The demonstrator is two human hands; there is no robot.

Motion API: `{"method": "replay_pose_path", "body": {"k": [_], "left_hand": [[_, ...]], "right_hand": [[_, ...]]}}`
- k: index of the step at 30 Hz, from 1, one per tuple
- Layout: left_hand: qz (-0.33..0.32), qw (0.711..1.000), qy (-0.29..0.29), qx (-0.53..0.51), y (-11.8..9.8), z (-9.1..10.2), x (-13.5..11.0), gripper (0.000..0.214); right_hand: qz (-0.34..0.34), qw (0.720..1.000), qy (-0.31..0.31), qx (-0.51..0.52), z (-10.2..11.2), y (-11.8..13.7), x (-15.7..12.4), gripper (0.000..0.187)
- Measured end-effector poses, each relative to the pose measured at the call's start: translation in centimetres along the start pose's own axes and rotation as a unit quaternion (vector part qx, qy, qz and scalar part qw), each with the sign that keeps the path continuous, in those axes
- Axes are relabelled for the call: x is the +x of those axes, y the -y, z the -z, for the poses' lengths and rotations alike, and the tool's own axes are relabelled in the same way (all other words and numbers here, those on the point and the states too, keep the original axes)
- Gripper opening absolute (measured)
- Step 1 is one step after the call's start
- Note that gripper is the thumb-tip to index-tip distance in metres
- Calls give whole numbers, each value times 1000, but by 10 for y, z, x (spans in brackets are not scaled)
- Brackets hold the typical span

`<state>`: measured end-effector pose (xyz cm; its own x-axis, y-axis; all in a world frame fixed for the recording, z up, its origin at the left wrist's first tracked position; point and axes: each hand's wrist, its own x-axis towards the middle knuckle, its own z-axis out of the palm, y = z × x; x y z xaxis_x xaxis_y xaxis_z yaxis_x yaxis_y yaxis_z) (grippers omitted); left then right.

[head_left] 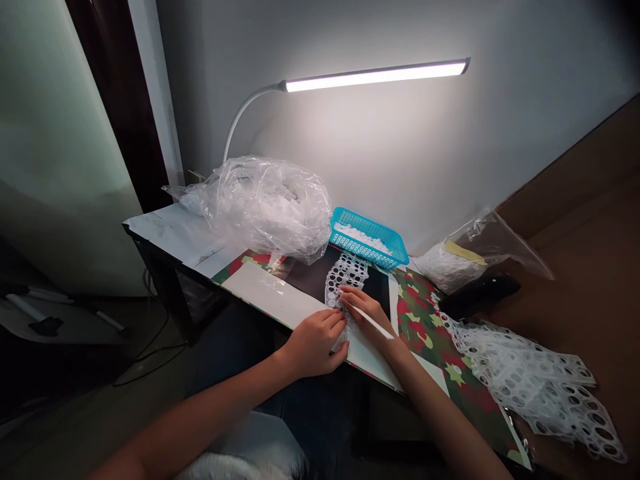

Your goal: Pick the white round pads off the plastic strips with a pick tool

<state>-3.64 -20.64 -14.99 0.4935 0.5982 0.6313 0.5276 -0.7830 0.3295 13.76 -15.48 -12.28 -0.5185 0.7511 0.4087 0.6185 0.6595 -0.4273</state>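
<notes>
A strip of white perforated lace [345, 277] lies across a black mat [305, 277] and runs down onto a white board [265, 300]. My left hand [315, 343] rests on the board, its fingers closed over the lower end of the strip. My right hand [365, 313] sits just beside it, gripping a thin white stick [374, 323] whose tip points toward the lace. The lowest part of the strip is hidden beneath my fingers.
A patterned green and red table cover [430, 333] lies under the board. A blue basket [369, 239] of white pieces, a large clear plastic bag [260, 207], a smaller bag [480, 253] and a heap of white lace [530, 380] surround the work. A lamp [375, 75] shines above.
</notes>
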Motion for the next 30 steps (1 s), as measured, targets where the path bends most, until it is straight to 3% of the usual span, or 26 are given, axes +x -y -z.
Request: {"method": "replay_pose_path", "body": {"k": [7, 9, 15, 30], "left_hand": [[1, 1000, 15, -1, -1, 4, 1, 28], [-3, 1000, 11, 0, -1, 4, 0, 30], [2, 1000, 3, 1, -1, 2, -1, 25], [2, 1000, 23, 7, -1, 3, 1, 22]], "right_hand": [[-22, 986, -155, -49, 14, -4, 17, 22], [-4, 991, -130, -36, 17, -3, 18, 21], [28, 999, 36, 17, 5, -3, 10, 22], [33, 996, 62, 51, 8, 2, 11, 21]]}}
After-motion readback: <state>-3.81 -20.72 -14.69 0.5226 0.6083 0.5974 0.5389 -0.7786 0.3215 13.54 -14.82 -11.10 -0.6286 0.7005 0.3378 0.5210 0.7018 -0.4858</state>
